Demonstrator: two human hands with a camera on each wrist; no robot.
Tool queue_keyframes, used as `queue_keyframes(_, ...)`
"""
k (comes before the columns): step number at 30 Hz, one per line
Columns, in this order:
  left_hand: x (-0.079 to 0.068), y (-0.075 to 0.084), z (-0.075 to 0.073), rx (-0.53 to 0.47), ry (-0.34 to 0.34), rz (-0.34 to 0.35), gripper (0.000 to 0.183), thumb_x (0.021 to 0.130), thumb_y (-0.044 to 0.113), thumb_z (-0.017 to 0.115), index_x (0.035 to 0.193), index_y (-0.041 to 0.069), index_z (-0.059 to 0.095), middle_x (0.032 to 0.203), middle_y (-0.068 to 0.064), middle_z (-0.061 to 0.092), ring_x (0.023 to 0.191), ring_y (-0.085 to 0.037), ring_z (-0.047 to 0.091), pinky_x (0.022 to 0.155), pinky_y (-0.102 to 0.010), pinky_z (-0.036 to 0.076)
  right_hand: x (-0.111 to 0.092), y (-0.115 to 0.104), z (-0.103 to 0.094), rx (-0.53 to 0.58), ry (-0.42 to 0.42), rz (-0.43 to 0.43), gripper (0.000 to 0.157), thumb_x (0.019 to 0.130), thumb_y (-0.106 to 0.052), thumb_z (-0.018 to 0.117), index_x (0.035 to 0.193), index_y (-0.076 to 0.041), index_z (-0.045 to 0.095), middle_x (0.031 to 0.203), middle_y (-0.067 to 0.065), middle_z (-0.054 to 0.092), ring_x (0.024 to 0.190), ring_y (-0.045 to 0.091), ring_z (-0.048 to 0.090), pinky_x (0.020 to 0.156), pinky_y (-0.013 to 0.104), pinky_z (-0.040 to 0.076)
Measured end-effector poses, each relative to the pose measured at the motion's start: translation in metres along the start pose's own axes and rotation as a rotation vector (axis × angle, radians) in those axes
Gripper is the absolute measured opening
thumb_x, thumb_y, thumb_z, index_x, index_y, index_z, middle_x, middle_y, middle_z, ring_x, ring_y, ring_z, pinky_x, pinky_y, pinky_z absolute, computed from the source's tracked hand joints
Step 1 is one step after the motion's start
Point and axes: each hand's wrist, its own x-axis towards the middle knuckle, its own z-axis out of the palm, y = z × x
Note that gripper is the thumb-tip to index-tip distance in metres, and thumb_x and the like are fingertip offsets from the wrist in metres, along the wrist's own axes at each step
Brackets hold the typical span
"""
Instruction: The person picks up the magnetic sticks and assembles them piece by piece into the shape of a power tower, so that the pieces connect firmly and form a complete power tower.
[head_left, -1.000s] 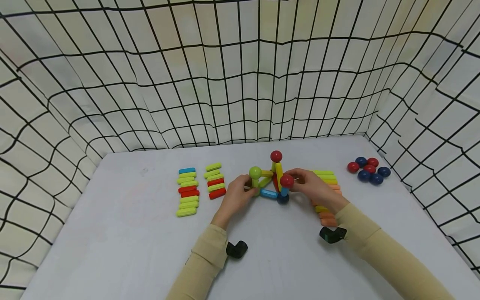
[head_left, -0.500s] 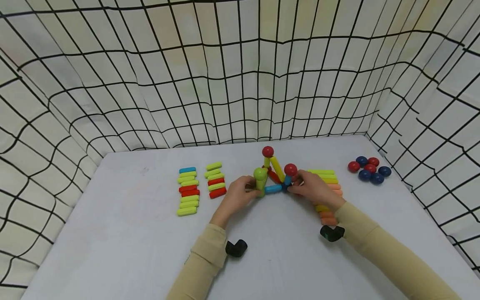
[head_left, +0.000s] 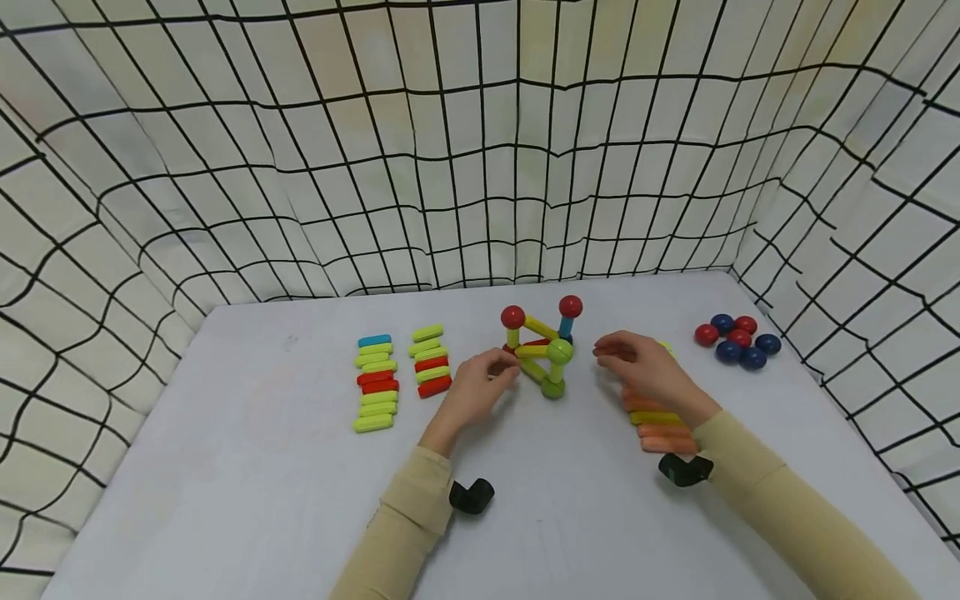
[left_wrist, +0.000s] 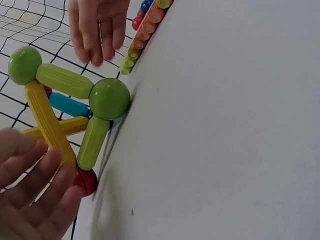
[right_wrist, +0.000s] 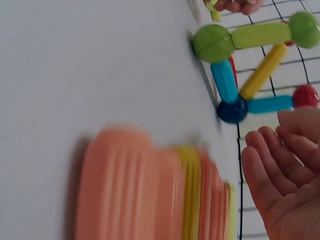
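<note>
A small frame of coloured sticks and balls stands on the white table between the hands. Its front upright, a green stick, joins a green top ball (head_left: 559, 351) to a green lower ball (head_left: 552, 388). Behind, two uprights carry a red ball (head_left: 512, 317) at left and another red ball (head_left: 571, 306) over a dark blue ball (right_wrist: 232, 109). Yellow, green, red and blue sticks link the corners. My left hand (head_left: 480, 387), fingers loosely bent, has its fingertips right by the lower red ball (left_wrist: 86, 181). My right hand (head_left: 652, 367) is apart from the frame, relaxed and holding nothing.
Two columns of loose sticks lie at left, one with a blue stick (head_left: 374, 341), the other with a red stick (head_left: 434, 387). Orange sticks (head_left: 666, 445) and yellow ones lie under and beside the right hand. Several red and blue balls (head_left: 753, 358) cluster at far right.
The stick frame has turned counter-clockwise seen from above, its green upright passing from the left to the front. My right hand has let go and drawn off to the right.
</note>
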Motion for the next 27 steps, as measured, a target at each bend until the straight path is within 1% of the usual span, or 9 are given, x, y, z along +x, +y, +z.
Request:
queue_keyframes(2,0.002,-0.001,-0.001,-0.045,0.11,-0.029,0.016,0.098,0.021,0.06,0.11,0.011,0.065,0.105,-0.001,0.066,0.101,-0.018,0.059,0.086,-0.035,0.052,-0.013,0.006,-0.009,-0.002,0.008,-0.005,0.039,0.098,-0.034,0.06,0.128,-0.011,0.058,0.126,0.009,0.063,0.115,0.026,0.058,0.099,0.046,0.047)
queue_keyframes(4,0.005,-0.002,-0.001,-0.084,0.19,-0.05,0.018,0.097,0.019,0.061,0.112,0.009,0.063,0.107,-0.004,0.064,0.102,-0.02,0.058,0.088,-0.036,0.052,-0.027,0.013,-0.018,-0.008,0.015,0.002,0.042,0.096,-0.04,0.06,0.128,-0.012,0.058,0.126,0.008,0.062,0.116,0.026,0.058,0.098,0.045,0.048)
queue_keyframes(7,0.01,-0.003,-0.002,-0.121,0.24,-0.082,0.026,0.097,0.019,0.061,0.12,0.008,0.058,0.118,-0.006,0.061,0.111,-0.021,0.056,0.094,-0.037,0.05,-0.049,0.024,-0.027,-0.025,0.015,-0.005,0.043,0.096,-0.04,0.061,0.127,-0.011,0.059,0.124,0.007,0.063,0.115,0.026,0.058,0.095,0.033,0.05)
queue_keyframes(11,0.021,-0.008,-0.003,-0.142,0.196,-0.091,0.039,0.097,0.02,0.061,0.134,0.011,0.05,0.135,-0.005,0.055,0.128,-0.021,0.049,0.102,-0.037,0.046,-0.079,0.038,-0.033,-0.044,-0.003,-0.057,0.036,0.097,-0.031,0.062,0.124,-0.008,0.061,0.12,0.007,0.065,0.111,0.023,0.061,0.088,0.016,0.048)
queue_keyframes(15,0.028,-0.011,-0.005,-0.123,0.096,-0.067,0.043,0.098,0.018,0.06,0.139,0.01,0.048,0.14,-0.008,0.053,0.133,-0.021,0.046,0.106,-0.037,0.042,-0.106,0.052,-0.031,-0.114,0.022,-0.142,0.03,0.095,-0.024,0.066,0.121,-0.011,0.063,0.116,0.001,0.067,0.104,0.012,0.062,0.086,0.018,0.051)
queue_keyframes(18,0.03,-0.011,-0.006,-0.08,0.056,-0.056,0.04,0.098,0.017,0.06,0.135,0.007,0.051,0.135,-0.011,0.057,0.128,-0.024,0.051,0.105,-0.038,0.043,-0.12,0.059,-0.027,-0.198,0.054,-0.236,0.028,0.092,-0.024,0.07,0.118,-0.017,0.066,0.112,-0.006,0.068,0.098,0.007,0.062,0.083,0.023,0.054)
queue_keyframes(22,0.026,-0.009,-0.005,-0.016,0.046,-0.044,0.031,0.096,0.018,0.063,0.124,0.007,0.058,0.12,-0.011,0.063,0.116,-0.027,0.058,0.098,-0.04,0.049,-0.127,0.064,-0.025,-0.284,0.073,-0.364,0.029,0.086,-0.018,0.076,0.113,-0.022,0.067,0.108,-0.011,0.067,0.093,0.007,0.061,0.08,0.023,0.054)
queue_keyframes(24,0.024,-0.008,-0.004,0.011,0.035,-0.042,0.027,0.095,0.019,0.065,0.119,0.008,0.061,0.112,-0.009,0.065,0.109,-0.026,0.06,0.093,-0.039,0.052,-0.127,0.066,-0.025,-0.33,0.078,-0.398,0.031,0.083,-0.013,0.078,0.111,-0.023,0.069,0.106,-0.013,0.066,0.093,0.006,0.061,0.08,0.023,0.053)
queue_keyframes(27,0.021,-0.006,-0.003,0.036,0.005,-0.034,0.025,0.094,0.019,0.066,0.115,0.008,0.062,0.106,-0.007,0.065,0.103,-0.025,0.06,0.086,-0.037,0.054,-0.128,0.067,-0.025,-0.402,0.077,-0.383,0.032,0.081,-0.011,0.08,0.109,-0.023,0.071,0.106,-0.015,0.063,0.094,0.005,0.058,0.08,0.023,0.053)
